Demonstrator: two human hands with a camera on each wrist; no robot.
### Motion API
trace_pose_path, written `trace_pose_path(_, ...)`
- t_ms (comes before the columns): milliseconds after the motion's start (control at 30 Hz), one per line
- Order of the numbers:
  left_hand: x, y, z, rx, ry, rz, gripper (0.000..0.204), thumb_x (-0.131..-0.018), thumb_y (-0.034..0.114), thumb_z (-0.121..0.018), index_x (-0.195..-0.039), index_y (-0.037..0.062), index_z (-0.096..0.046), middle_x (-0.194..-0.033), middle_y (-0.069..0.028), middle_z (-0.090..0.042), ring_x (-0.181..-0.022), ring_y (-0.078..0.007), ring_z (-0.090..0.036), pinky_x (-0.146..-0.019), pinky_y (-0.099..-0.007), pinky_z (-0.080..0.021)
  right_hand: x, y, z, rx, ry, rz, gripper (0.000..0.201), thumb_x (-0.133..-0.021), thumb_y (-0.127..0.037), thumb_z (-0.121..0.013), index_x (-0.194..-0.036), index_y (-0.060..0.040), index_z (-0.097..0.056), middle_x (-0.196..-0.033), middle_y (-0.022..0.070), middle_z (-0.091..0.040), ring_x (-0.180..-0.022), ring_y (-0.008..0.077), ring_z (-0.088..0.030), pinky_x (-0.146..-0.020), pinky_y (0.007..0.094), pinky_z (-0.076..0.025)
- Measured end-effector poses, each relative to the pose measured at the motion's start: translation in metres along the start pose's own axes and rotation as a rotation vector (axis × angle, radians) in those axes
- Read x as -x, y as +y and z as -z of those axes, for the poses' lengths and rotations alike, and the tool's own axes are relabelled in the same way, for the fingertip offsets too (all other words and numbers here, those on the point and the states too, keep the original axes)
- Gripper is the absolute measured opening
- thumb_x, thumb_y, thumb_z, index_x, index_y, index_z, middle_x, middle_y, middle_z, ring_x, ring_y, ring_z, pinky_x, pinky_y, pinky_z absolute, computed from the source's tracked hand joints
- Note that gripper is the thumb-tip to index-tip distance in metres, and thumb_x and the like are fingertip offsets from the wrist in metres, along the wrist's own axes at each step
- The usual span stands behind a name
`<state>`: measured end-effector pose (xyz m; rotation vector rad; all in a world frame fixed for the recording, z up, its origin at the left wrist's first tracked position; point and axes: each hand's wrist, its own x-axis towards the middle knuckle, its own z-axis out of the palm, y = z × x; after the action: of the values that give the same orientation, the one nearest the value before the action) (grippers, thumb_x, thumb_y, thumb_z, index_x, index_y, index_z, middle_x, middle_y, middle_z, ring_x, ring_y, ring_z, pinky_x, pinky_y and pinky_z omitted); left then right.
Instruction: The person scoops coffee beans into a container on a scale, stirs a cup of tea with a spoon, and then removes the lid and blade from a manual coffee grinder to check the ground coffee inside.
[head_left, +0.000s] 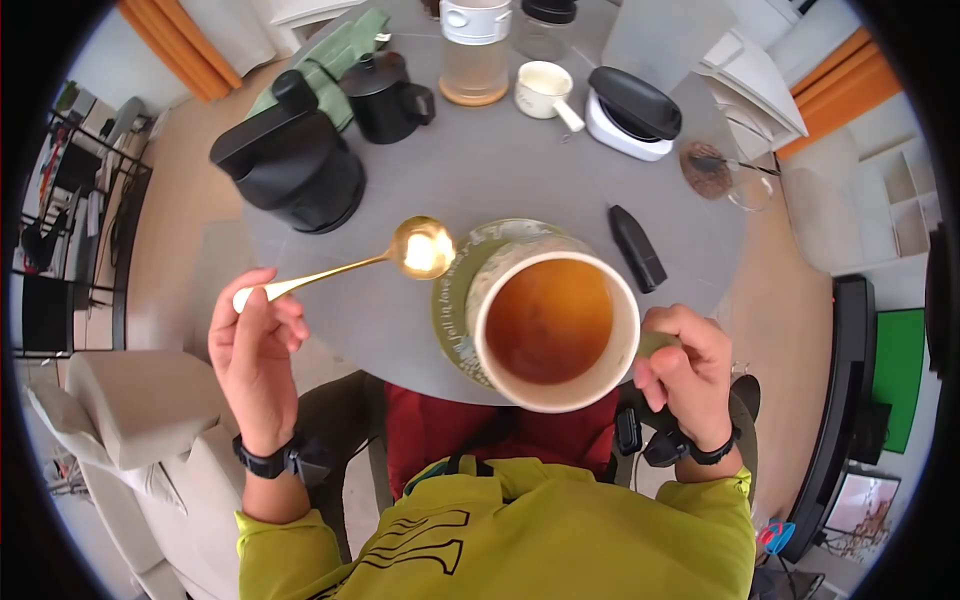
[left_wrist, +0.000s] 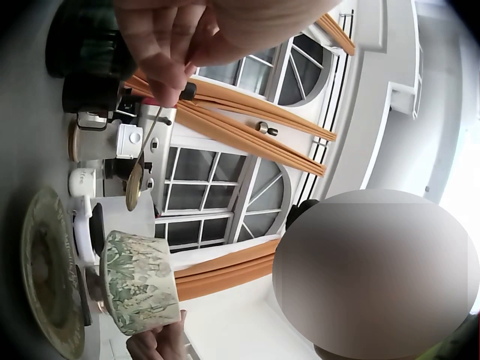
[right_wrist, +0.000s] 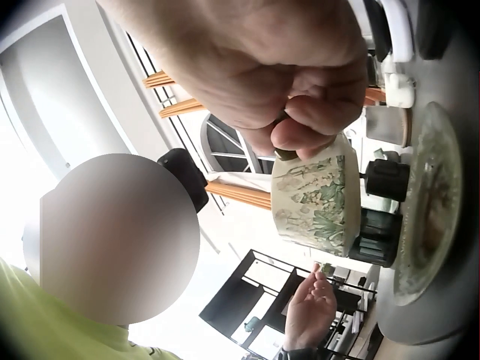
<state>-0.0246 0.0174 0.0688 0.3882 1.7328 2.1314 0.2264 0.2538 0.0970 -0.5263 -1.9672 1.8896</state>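
Round grey table (head_left: 520, 180), seen from above: one cup lifted, one spoon held.
My right hand (head_left: 690, 375) curls round the handle of one green-patterned cup (head_left: 555, 320) of brown tea, raised above its single saucer (head_left: 450, 300). My left hand (head_left: 255, 345) pinches one gold spoon (head_left: 420, 248) by its stem, bowl beside the cup. Behind stand one black kettle (head_left: 295, 165), one black teapot (head_left: 385, 95), one white jug (head_left: 545, 90).

Saucer (head_left: 452, 300) rim has cursive lettering, approx. "fall in love…", rest hidden under the cup (head_left: 555, 330). Shirt (head_left: 500, 530) front has big black outlined letters, partly in view, not legible. No other readable text, labels or nos.
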Motion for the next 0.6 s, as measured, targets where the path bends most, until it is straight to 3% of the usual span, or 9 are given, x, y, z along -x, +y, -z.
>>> trace_pose_path(100, -0.001, 0.000, -0.002, -0.001, -0.008, -0.015, 0.023, -0.097, 0.019, -0.051, -0.111, 0.0017, -0.058, -0.076, -0.0030, -0.060, -0.064, -0.0081, -0.050, -0.058, -0.0194, -0.036, 0.000, -0.007, 0.001, 0.030, -0.039, 0.122, 0.020, -0.089, -0.014, -0.065, -0.083, 0.0037, -0.058, -0.069, 0.0026, -0.054, -0.046, 0.0041, -0.047, -0.043, 0.0198, -0.031)
trace_pose_path(167, -0.002, 0.000, -0.001, -0.007, 0.006, -0.019, 0.023, -0.097, 0.019, -0.051, -0.110, 0.0017, -0.058, -0.076, -0.0029, -0.060, -0.063, -0.0080, -0.050, -0.057, -0.0192, -0.036, 0.001, -0.010, 0.000, 0.041, -0.034, 0.134, 0.019, -0.086, -0.014, -0.067, -0.083, 0.0031, -0.058, -0.065, 0.0025, -0.053, -0.046, 0.0069, -0.047, -0.044, 0.0223, -0.031)
trace_pose_path(233, -0.002, 0.000, -0.002, -0.008, 0.018, -0.017, 0.021, -0.097, 0.018, -0.052, -0.109, 0.0019, -0.058, -0.075, -0.0030, -0.060, -0.063, -0.0080, -0.051, -0.057, -0.0192, -0.036, -0.001, -0.009, 0.001, 0.142, -0.025, 0.254, 0.022, -0.084, -0.017, -0.068, -0.081, 0.0024, -0.059, -0.061, 0.0021, -0.051, -0.047, 0.0105, -0.046, -0.046, 0.0255, -0.031)
trace_pose_path(300, -0.003, 0.000, 0.003, 0.032, -0.005, -0.012, 0.021, -0.097, 0.015, -0.051, -0.109, 0.0002, -0.058, -0.078, -0.0086, -0.065, -0.062, -0.0114, -0.058, -0.058, -0.0207, -0.045, 0.000, -0.011, -0.010, 0.111, 0.115, 0.234, 0.028, -0.080, -0.023, -0.072, -0.077, 0.0021, -0.060, -0.053, 0.0018, -0.050, -0.046, 0.0125, -0.044, -0.046, 0.0263, -0.030)
trace_pose_path(433, -0.004, 0.003, 0.005, 0.072, -0.046, 0.016, 0.019, -0.097, 0.014, -0.050, -0.108, -0.0001, -0.058, -0.080, -0.0104, -0.066, -0.063, -0.0127, -0.060, -0.057, -0.0202, -0.044, -0.001, -0.007, -0.015, 0.073, 0.202, 0.240, 0.031, -0.083, -0.028, -0.070, -0.076, 0.0010, -0.061, -0.049, -0.0006, -0.051, -0.047, 0.0111, -0.043, -0.045, 0.0250, -0.031)
trace_pose_path(600, -0.005, -0.002, 0.008, 0.077, -0.038, 0.011, 0.019, -0.098, 0.014, -0.049, -0.108, -0.0002, -0.057, -0.081, -0.0101, -0.066, -0.063, -0.0126, -0.060, -0.056, -0.0205, -0.044, -0.002, -0.018, -0.015, 0.107, 0.200, 0.182, 0.048, -0.081, -0.047, -0.070, -0.077, -0.0001, -0.061, -0.054, 0.0007, -0.053, -0.050, 0.0129, -0.046, -0.044, 0.0266, -0.031)
